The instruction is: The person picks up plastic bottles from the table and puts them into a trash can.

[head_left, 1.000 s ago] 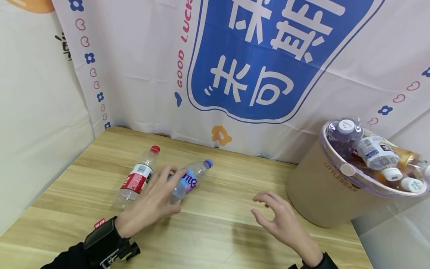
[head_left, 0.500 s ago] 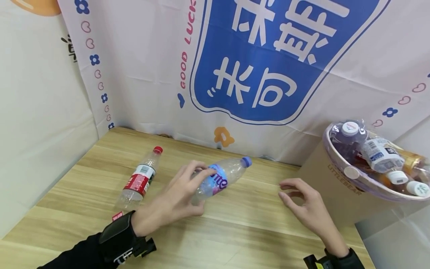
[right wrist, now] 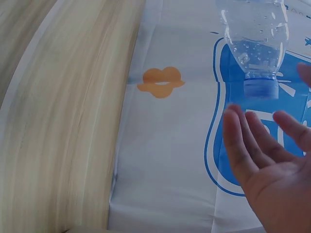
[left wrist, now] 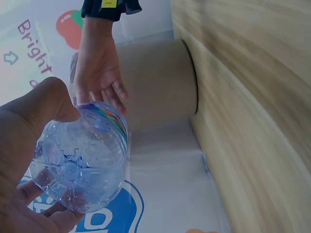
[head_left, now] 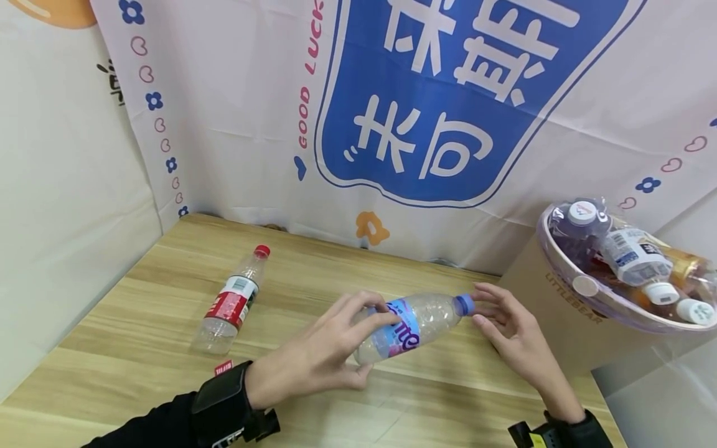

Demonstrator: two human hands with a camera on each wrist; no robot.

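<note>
My left hand (head_left: 327,345) grips a clear plastic bottle (head_left: 434,318) around its lower part, over the blue and purple label. The bottle is held above the table, tilted with its blue cap (head_left: 464,305) toward the right. Its ribbed base faces the camera in the left wrist view, with drops on the plastic. Beside the cap is my right hand (head_left: 518,336), fingers loosely bent and parted; in the right wrist view a gap shows between fingertips (right wrist: 233,110) and cap. Another clear bottle (head_left: 231,305), red-capped with a red and white label, lies on the table at left.
A beige bin (head_left: 551,311) stands at the right of the wooden table (head_left: 151,330), heaped with several bottles (head_left: 638,255) up to its lined rim. Behind the table hangs a white cloth (head_left: 246,112) with a blue printed panel. A small red tag (head_left: 223,368) shows by the left wrist.
My left hand has lifted the blue-capped bottle off the table and carried it right, its cap now near my right hand. The right hand has shifted right. The red-capped bottle stays put.
</note>
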